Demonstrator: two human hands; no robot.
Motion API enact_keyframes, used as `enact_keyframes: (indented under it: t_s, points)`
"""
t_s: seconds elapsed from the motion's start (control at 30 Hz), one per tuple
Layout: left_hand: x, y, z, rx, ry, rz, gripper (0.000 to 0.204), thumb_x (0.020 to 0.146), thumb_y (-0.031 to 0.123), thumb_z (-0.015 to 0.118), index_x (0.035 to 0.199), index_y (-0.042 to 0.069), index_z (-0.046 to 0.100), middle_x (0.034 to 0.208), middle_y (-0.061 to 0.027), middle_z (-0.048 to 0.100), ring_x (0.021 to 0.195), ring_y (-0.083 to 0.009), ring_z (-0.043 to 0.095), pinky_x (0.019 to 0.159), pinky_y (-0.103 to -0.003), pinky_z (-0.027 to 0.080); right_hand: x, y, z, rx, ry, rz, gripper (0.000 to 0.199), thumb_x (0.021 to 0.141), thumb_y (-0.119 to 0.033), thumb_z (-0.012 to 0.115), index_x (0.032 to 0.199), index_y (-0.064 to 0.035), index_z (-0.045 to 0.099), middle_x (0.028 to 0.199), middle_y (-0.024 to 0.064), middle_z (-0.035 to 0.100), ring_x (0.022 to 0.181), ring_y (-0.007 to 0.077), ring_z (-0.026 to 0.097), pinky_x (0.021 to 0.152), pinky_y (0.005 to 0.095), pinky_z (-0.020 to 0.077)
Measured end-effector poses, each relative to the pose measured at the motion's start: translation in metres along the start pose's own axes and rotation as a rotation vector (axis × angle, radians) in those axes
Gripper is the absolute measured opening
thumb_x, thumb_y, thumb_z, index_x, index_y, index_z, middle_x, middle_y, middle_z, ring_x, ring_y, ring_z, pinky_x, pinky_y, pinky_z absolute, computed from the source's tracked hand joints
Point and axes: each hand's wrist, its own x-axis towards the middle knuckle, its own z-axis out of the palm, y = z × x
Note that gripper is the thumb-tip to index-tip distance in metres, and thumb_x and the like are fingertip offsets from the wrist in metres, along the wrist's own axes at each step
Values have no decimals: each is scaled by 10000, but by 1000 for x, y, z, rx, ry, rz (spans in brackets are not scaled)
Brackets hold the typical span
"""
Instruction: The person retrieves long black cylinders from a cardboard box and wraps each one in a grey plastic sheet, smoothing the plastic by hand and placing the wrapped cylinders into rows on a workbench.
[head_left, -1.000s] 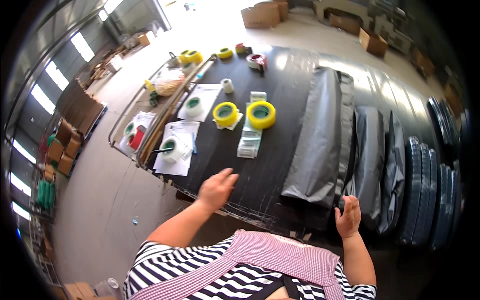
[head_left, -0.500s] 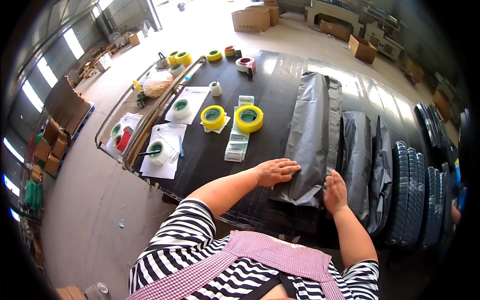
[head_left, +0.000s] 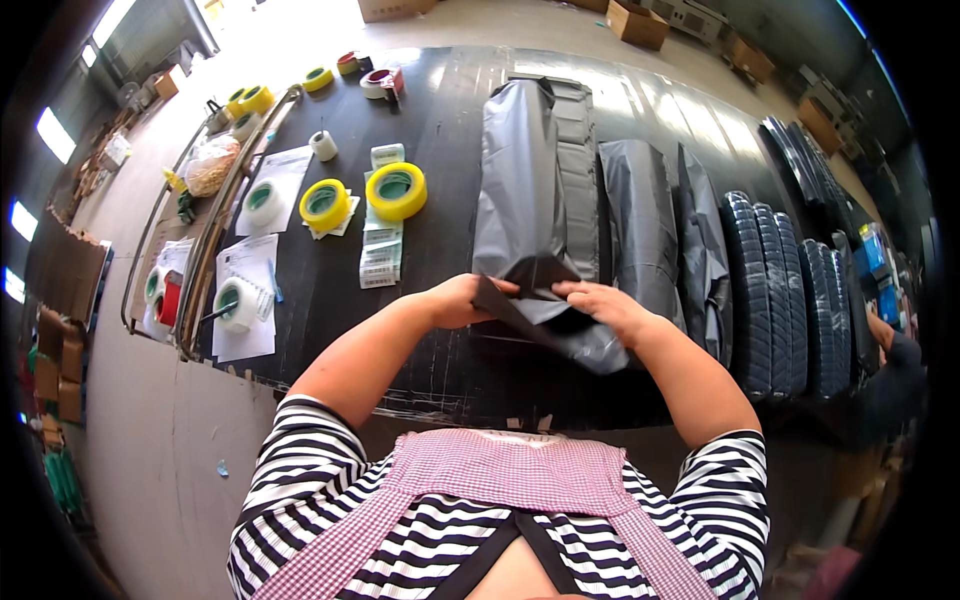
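A long grey plastic bag [head_left: 518, 180] with a bulky content lies lengthwise in front of me on the black table [head_left: 440, 330]. Its near end is lifted and folded, with a loose flap hanging toward me, smeared by motion. My left hand [head_left: 462, 300] is closed on the left edge of this near end, its fingertips partly hidden by the plastic. On the other side, my right hand [head_left: 608, 308] grips the fold, fingers pointing left. Right of this bag lie a second grey bag [head_left: 640, 230] and a third, narrower one [head_left: 703, 250].
Ribbed black rolls in clear wrap [head_left: 770, 300] stand at the right, beside another person's arm [head_left: 880, 332]. Yellow tape rolls [head_left: 396, 191] sit on label strips [head_left: 381, 262] at the left. Papers [head_left: 245, 340] and white tape rolls lie by a metal rack [head_left: 215, 240].
My hands went from lying on the bag to lifting and folding its near end. The left moved inward to its edge. The whole view has shifted, with the table appearing further left.
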Motion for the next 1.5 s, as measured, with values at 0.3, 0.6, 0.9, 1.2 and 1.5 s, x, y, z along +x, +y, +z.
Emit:
enact_keyframes:
  t_s: [0.3, 0.6, 0.9, 1.2, 1.5]
  points:
    - [-61, 23, 79, -931, 522, -184, 420, 945, 70, 690, 1340, -9, 569, 1282, -107, 647, 1188, -214, 609, 1062, -377, 455, -35, -31, 46, 1100, 305, 494, 189, 1008, -147, 625, 1131, -21, 693, 1038, 33, 716, 899, 113, 657, 806, 276, 534]
    - [12, -28, 50, -694, 951, -375, 266, 948, 250, 733, 830, 26, 650, 749, 22, 604, 676, -81, 506, 613, -295, 436, 42, 13, 52, 934, 877, 661, 263, 949, -184, 708, 763, -6, 653, 693, -5, 594, 624, 81, 475, 559, 308, 394]
    - [16, -5, 45, 293, 927, -612, 219, 873, 205, 757, 947, 38, 636, 1026, -148, 665, 842, -291, 621, 748, -402, 486, 57, -18, 29, -150, 771, 681, 454, 881, -224, 673, 1277, -42, 546, 1240, 209, 608, 1142, 403, 582, 1004, 460, 469]
    - [31, -8, 56, -50, 550, -366, 753, 989, 216, 591, 1585, 4, 184, 1425, -278, 536, 1326, -389, 531, 1097, -412, 417, 113, -39, 12, 197, 322, 905, 1303, 727, -643, 759, 1582, 67, 77, 1364, 321, 559, 1259, 393, 587, 1074, 415, 462]
    - [39, 91, 41, -588, 812, 124, 342, 1002, 54, 556, 1342, 37, 591, 1389, -121, 589, 1108, -161, 627, 880, -280, 530, 10, -6, -24, 1631, 571, 396, 1077, 764, -232, 852, 1561, 82, 198, 1432, 215, 517, 1270, 250, 547, 1079, 349, 429]
